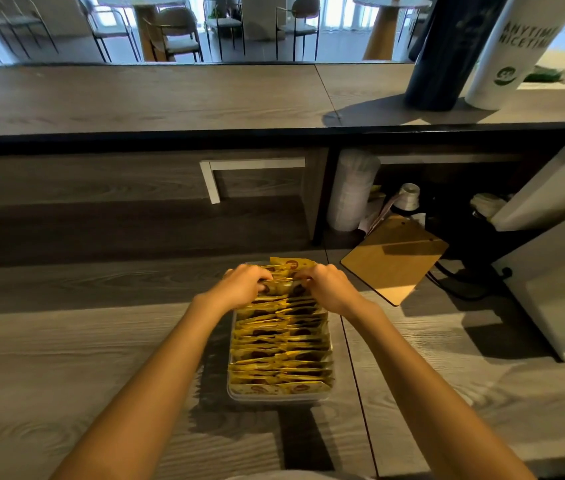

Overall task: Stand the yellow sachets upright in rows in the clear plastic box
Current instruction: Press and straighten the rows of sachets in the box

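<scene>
Sachets: your yellow sachets (281, 344) stand in two rows in the clear plastic box (279, 396).
Hands: your left hand (244, 287) and right hand (328, 287) each pinch sachets at the far end.

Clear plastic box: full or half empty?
Full: yellow sachets pack the box end to end in two rows; left hand and right hand pinch far ones.

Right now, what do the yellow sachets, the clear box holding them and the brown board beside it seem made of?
Yellow sachets: probably glossy film or foil, creased and shiny. Clear box: transparent plastic, sachets visible through its wall. Flat brown board: likely wood or fibreboard, matte, with a dark edge.
</scene>
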